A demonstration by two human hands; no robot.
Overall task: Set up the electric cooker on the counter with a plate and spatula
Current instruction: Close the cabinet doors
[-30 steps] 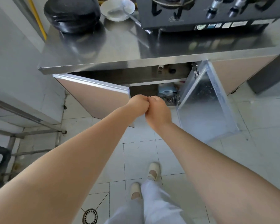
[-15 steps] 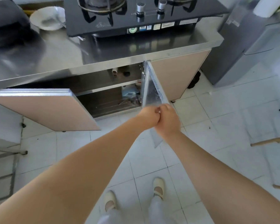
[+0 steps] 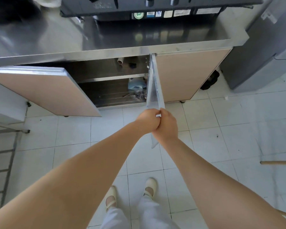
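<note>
White floor tiles [image 3: 205, 129] and a steel counter [image 3: 106, 38] made up the head view, the only one on record. Item: gas hob [image 3: 155, 7] at the counter's far edge. Item: dark rounded object [image 3: 10, 10] at the far left of the counter, cut by the frame and blurred; it may have been the electric cooker, though you could not have confirmed that. Plate and spatula: not identifiable. Item: cabinet below, left door [image 3: 45, 91] swung wide, right door [image 3: 154, 90] standing edge-on toward you; a bluish bag [image 3: 136, 84] lay on the lower shelf. Your left hand [image 3: 147, 120] and right hand [image 3: 168, 124] met at that right door's free edge, fingers curled round it, the two hands touching. Handling judgement: the door looked stiff, thin and light, best held at its outer edge as you did; a cooker would likely be heavy, smooth-sided, and wanting both hands under its body.
</note>
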